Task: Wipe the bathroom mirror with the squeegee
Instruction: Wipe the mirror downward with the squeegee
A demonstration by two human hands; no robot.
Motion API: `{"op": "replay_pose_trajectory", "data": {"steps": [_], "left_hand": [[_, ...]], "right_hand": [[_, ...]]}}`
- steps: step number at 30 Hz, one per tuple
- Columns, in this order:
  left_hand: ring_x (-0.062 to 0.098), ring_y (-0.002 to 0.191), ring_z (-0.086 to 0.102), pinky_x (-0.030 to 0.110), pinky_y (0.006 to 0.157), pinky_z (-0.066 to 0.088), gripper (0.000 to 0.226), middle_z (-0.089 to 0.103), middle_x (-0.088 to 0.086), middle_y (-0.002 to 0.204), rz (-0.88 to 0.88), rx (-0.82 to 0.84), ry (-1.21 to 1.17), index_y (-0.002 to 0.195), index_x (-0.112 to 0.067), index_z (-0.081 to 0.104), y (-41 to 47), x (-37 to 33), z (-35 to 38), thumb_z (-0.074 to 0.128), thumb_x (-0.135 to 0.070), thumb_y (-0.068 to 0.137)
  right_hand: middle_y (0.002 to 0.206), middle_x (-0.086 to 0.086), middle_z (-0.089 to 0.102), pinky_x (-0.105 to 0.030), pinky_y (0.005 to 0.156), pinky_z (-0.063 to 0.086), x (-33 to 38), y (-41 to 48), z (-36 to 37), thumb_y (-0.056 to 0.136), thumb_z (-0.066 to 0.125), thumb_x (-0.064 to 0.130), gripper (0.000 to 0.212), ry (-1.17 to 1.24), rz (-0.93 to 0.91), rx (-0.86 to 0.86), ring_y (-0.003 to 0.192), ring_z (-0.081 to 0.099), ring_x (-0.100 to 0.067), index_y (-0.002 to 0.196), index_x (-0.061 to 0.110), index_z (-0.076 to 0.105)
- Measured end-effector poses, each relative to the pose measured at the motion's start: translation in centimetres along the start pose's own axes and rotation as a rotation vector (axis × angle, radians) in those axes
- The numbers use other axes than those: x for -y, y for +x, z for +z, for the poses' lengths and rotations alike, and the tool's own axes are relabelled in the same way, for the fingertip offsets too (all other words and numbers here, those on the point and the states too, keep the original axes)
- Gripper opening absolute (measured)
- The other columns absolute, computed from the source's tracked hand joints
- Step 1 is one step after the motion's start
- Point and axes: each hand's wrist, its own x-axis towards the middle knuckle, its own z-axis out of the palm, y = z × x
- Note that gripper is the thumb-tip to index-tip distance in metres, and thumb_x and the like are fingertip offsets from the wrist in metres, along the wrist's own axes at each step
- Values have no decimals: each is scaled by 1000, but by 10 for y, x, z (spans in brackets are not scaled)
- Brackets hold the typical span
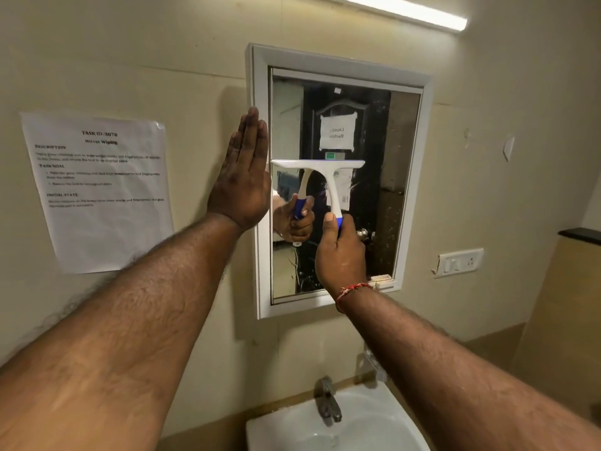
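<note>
Head camera view shows a right hand [340, 255] with its fingers [330, 222] wrapped tight around the blue and white handle of a squeegee [328, 177]. Its white blade lies flat across the middle of the mirror [367, 206], near the left side of the glass. A left hand [242, 180] is flat and open, fingers together, pressed on the mirror's white frame [260, 255] at the left. A paper sheet [97, 190] hangs on the wall further left. A white sink [292, 431] with a tap [328, 402] sits below.

Your squeegee [328, 177]: glossy white plastic | mirror [344, 222]: streaked glass, matt white frame | tap [327, 402]: dull metal | notice [97, 190]: creased paper
</note>
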Motion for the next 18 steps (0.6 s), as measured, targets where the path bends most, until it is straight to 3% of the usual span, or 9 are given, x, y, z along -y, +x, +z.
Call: {"op": "replay_pose_trajectory", "data": {"steps": [4,9,13,18], "left_hand": [[40,176,3,54,143,16,78,1,24,188,-18,32,-4,178,-1,6,-25,-4,8,47,-4,111],[41,176,1,53,144,13,82,-1,24,188,-43,63,-25,178,-3,3,-49,-9,16,48,-4,110],[39,176,-2,45,145,6,82,-3,22,188,-68,97,-56,178,-4,3,-71,-12,22,46,-3,108],[41,176,0,57,143,15,77,-2,24,188,-85,159,-84,178,-1,5,-103,-16,28,34,-11,107]], "right_hand": [[80,3,62,-30,59,57,-15,-17,3,116,38,49,26,-16,16,-2,67,64,-11,113,27,51],[84,-3,65,-43,66,63,-43,-39,6,115,36,55,30,-47,51,12,75,68,-22,112,29,51],[78,0,64,-43,66,62,-61,-59,4,115,37,53,27,-58,82,33,71,67,-18,111,30,51],[79,1,60,-34,60,54,-86,-85,4,116,39,49,23,-80,135,81,69,62,-15,110,29,49]]}}
